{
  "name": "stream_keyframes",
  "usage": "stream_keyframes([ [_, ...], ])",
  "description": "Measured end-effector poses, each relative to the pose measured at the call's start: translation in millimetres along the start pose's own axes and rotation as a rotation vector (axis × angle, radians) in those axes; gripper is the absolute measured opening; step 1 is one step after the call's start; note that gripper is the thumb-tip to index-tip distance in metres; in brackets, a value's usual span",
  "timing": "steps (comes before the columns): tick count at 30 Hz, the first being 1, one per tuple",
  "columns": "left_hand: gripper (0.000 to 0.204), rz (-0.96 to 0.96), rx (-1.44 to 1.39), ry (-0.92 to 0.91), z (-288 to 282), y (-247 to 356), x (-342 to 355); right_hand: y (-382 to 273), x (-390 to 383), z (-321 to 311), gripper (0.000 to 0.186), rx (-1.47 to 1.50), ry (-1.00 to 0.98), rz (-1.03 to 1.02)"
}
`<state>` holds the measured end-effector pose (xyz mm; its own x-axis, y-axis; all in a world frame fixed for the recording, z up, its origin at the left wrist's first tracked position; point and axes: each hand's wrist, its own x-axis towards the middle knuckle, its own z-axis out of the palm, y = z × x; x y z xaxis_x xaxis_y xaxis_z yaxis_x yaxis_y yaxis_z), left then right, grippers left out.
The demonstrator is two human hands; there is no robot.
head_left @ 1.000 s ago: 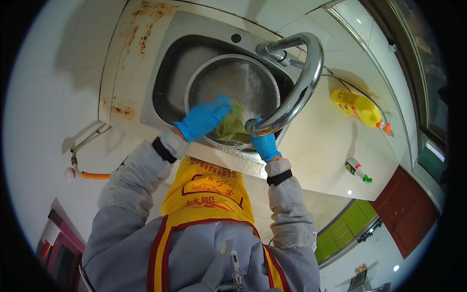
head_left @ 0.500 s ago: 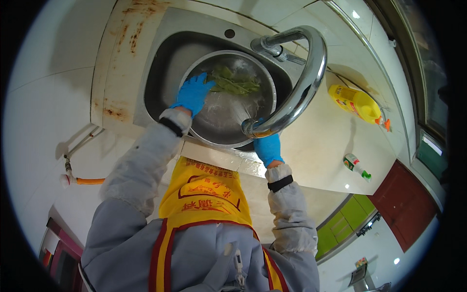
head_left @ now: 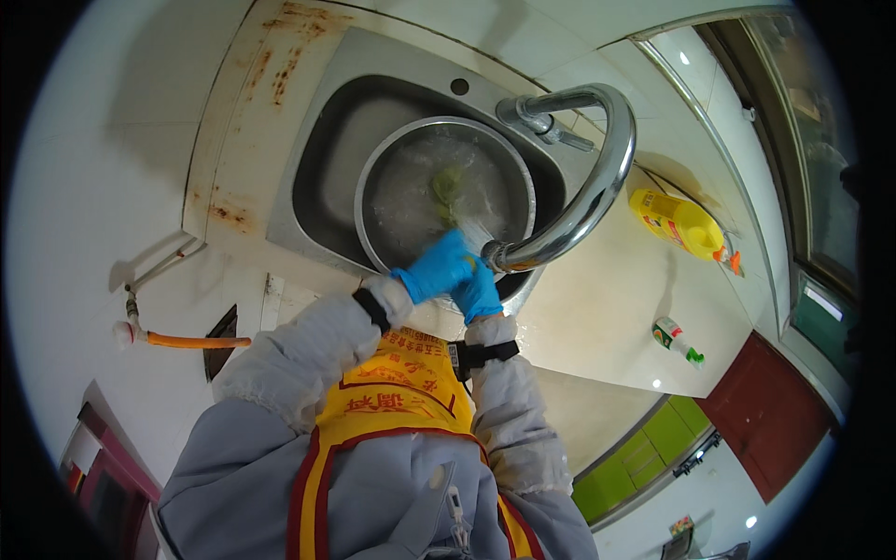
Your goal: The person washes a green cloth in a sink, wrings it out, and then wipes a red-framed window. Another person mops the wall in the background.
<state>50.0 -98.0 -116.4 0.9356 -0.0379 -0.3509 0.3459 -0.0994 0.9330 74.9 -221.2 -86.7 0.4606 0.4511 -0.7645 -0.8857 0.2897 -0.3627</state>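
Both hands wear blue gloves and meet at the near rim of a round steel basin (head_left: pixel 373 173) that stands in the sink (head_left: pixel 317 159). My left hand (head_left: pixel 431 271) lies with fingers curled over my right hand (head_left: pixel 483 297), just below the spout of the curved chrome tap (head_left: pixel 602 182). A thin stream of water (head_left: pixel 474 233) runs from the spout onto them. A small bunch of green leaves (head_left: pixel 446 187) floats in the basin's water, apart from the hands. Nothing shows inside either hand, and the right palm is hidden.
The sink's steel surround (head_left: pixel 243 121) has rust stains on its left. On the pale counter to the right lie a yellow bottle (head_left: pixel 679 222) and a small green-and-white bottle (head_left: pixel 674 338). An orange hose (head_left: pixel 191 342) hangs at the left wall. I wear a yellow apron (head_left: pixel 392 397).
My left hand left the basin's left rim and joined my right hand under the spout. The greens, held up a second ago, now float in the basin.
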Motion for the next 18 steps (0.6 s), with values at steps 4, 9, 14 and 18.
stream_keyframes([
  [4, 0.025, -0.103, -0.443, -0.129, 7.4, 71.8, -41.7, -6.4, -10.8, -6.5, 0.037, 0.131, -0.126, -0.103],
  [9, 0.020, 0.242, 0.036, 0.117, -0.9, 105.0, -45.9, 0.2, -28.6, -2.4, 0.024, -0.291, 0.117, -0.268],
  [14, 0.021, 0.114, 0.434, 0.091, -23.7, 79.6, -18.6, -3.6, -43.1, 21.0, 0.041, -0.172, 0.165, -0.102],
  [18, 0.028, 0.015, 0.798, 0.115, -80.6, 26.8, 32.5, -10.8, -45.6, 30.1, 0.048, 0.059, -0.028, -0.148],
])
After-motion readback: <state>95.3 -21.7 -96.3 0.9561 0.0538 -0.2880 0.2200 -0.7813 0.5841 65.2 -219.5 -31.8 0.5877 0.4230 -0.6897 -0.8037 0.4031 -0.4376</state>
